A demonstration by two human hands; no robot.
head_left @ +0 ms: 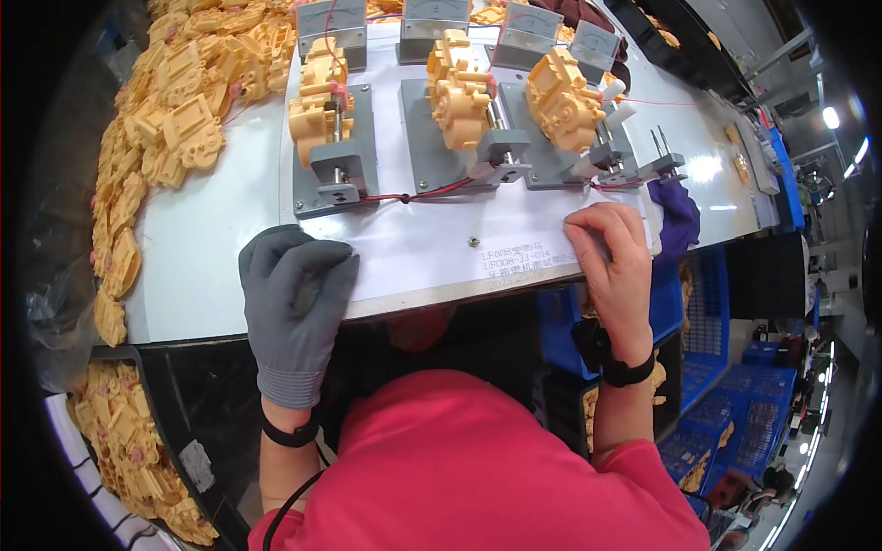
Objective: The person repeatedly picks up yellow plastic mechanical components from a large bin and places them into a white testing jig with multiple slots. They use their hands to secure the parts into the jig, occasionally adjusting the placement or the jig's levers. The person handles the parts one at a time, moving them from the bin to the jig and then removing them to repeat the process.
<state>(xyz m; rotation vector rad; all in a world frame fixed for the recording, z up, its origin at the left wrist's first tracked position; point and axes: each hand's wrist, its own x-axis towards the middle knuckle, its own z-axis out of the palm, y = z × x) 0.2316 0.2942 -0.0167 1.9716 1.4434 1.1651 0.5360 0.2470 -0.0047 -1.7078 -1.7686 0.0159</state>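
Note:
My left hand (pixel 299 285), in a grey knitted glove, rests at the front edge of the worktable with its fingers curled in. Nothing shows in its grip. My bare right hand (pixel 614 262) lies by the table's right front edge, thumb and forefinger drawn together with no object visible between them. Beyond the hands, three yellow-orange plastic gear housings sit on grey test fixtures: a left housing (pixel 317 115), a middle housing (pixel 459 96) and a right housing (pixel 562 101). Neither hand touches them. Red and black wires (pixel 404 197) run along the fronts of the fixtures.
Several analog meters (pixel 333 28) stand behind the fixtures. Loose yellow-orange housings (pixel 184 101) are heaped at the left, with more in a black bin (pixel 147 376) below. A purple cloth (pixel 675 220) hangs at the right edge, near blue crates (pixel 735 404).

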